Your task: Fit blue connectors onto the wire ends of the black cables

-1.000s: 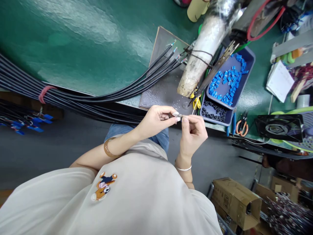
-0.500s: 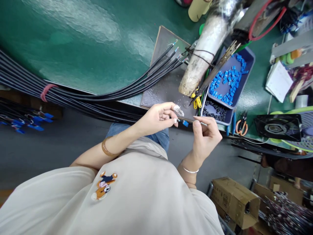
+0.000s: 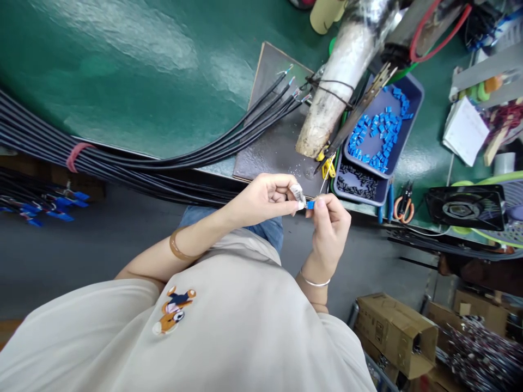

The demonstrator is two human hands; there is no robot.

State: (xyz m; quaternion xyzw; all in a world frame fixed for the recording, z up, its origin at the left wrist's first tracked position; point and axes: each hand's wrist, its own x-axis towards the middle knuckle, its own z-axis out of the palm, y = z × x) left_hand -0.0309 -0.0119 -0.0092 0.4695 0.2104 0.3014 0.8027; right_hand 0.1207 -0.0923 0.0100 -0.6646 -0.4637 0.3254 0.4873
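My left hand (image 3: 274, 198) is closed, thumb and forefinger pinching the thin wires of a cable end; the cable behind is hidden by the hand. Whitish wrapping covers its forefinger and thumb tips. A small blue connector (image 3: 310, 205) sits at the wire ends, just past the left fingertips. My right hand (image 3: 330, 218) is closed too, its thumb and forefinger gripping the connector from the right. Up from the right fingertips runs a thin pale line (image 3: 326, 177), its kind unclear. Black cables (image 3: 229, 139) with stripped ends lie on a dark board (image 3: 267, 158) beyond.
Stacked bins hold blue connectors (image 3: 378, 130) and small black parts (image 3: 356, 182). A white-wrapped tube (image 3: 327, 98) hangs over the board, near yellow cutters (image 3: 328, 167). Orange-handled pliers (image 3: 403, 207) and a black fan (image 3: 466, 208) lie rightward. A pink tie (image 3: 77, 156) binds the cables.
My right hand has moved left to the connector and closed on it; before, it was apart from it. The left hand has stayed almost in place.
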